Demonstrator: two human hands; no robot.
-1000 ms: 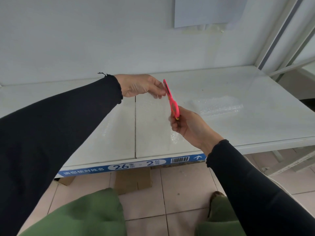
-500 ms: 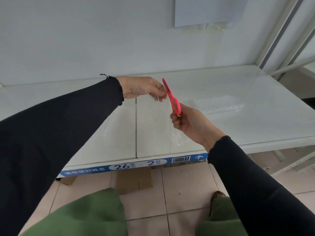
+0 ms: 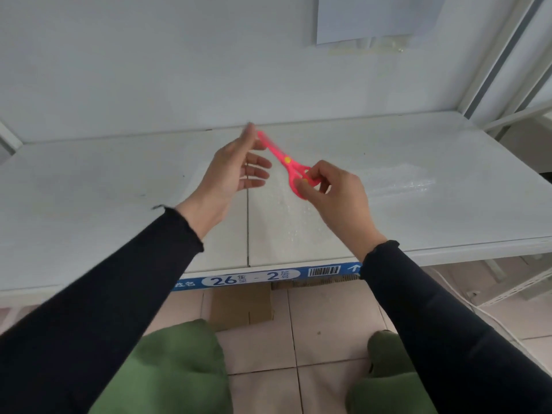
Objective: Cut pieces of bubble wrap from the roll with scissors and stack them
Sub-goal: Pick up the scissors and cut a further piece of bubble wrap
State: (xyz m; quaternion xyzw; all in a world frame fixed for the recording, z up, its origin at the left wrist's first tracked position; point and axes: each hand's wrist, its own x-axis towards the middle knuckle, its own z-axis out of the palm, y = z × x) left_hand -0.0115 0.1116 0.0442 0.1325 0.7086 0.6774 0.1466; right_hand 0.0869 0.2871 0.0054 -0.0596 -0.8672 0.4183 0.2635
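Note:
My right hand [image 3: 337, 198] grips the handles of the pink scissors [image 3: 286, 161], whose closed blades point up and left. My left hand [image 3: 233, 171] is just left of the blades, palm turned right. Its thumb and forefinger meet at the blade tip and its other fingers are spread. A clear sheet of bubble wrap [image 3: 291, 216] shows faintly below the scissors over the white shelf [image 3: 89, 204]. Whether my left fingers pinch its edge is too faint to tell. A flat stack of cut bubble wrap pieces [image 3: 400, 186] lies on the shelf to the right. No roll is in view.
The shelf backs onto a white wall and has a seam [image 3: 248, 228] down its middle. Its front edge carries a blue label strip [image 3: 254, 277]. Metal shelf posts [image 3: 490, 70] rise at the right. Flattened cardboard [image 3: 242, 306] lies on the tiled floor by my green-clad knees.
My left hand has turned palm-up and spread its fingers, and sits lower and nearer. The scissors have swung from near upright to slanting left. My right hand has rolled over, knuckles up.

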